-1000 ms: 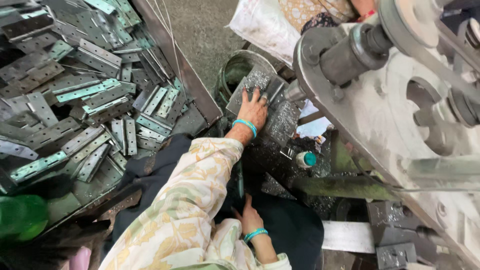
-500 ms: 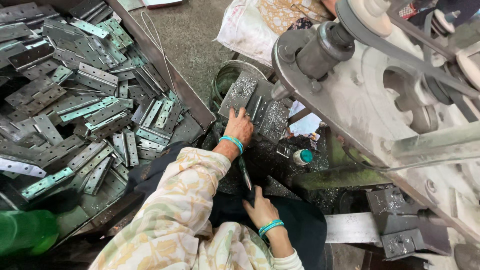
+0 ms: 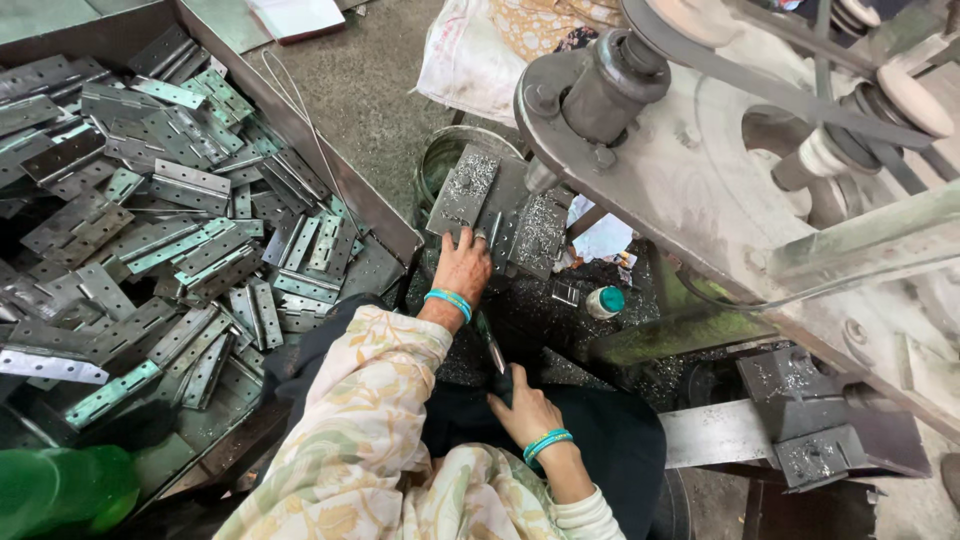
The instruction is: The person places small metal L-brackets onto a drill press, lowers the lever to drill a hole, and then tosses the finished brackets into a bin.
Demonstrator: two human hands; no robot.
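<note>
- The hinge plate (image 3: 466,190) is lying flat on the machine table (image 3: 535,235), just under the drill head (image 3: 610,85), and we are pressing our left hand (image 3: 462,268) onto its near end, fingers spread and flat on the metal rather than curled round it.
- We are resting our right hand (image 3: 528,410) lower down on the dark lap cloth, loosely curled; whether it is pinching something small we cannot tell.
- Teal bangles (image 3: 449,301) are sitting on both of our wrists, and a pale floral sleeve (image 3: 350,430) is covering the left arm.
- We are judging the work as mid-way: the plate looks placed and held on the table, and bright metal shavings (image 3: 472,178) are scattered over it and the neighbouring plate, so drilling seems to be going on here, though we cannot tell how many holes this piece has.
- The plate is looking grey, long and flat, dusted with silvery chips.
- To the left, a large metal tray (image 3: 385,215) is holding a heap of grey hinges (image 3: 170,240), many more pieces than the one in hand.
- A small teal-capped bottle (image 3: 603,301) is lying just right of the table, a round tin (image 3: 440,160) is standing behind the plate, and a green bottle (image 3: 60,490) is blurring at near left.
</note>
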